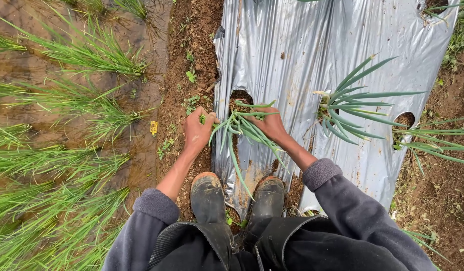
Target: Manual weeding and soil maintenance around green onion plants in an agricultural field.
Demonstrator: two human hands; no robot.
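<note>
My left hand (197,131) is closed on a small pinch of green weeds at the left edge of the silver plastic mulch sheet (287,50). My right hand (270,124) grips the base of a green onion plant (244,131) at a planting hole (240,98) in the sheet. The plant's long leaves droop toward my muddy rubber boots (208,196). Both sleeves are grey.
A second green onion plant (350,108) grows from a hole to the right, a third (432,143) at the sheet's right edge. Bare brown soil (192,45) runs along the sheet's left side. Wet ground with grassy tufts (81,55) fills the left.
</note>
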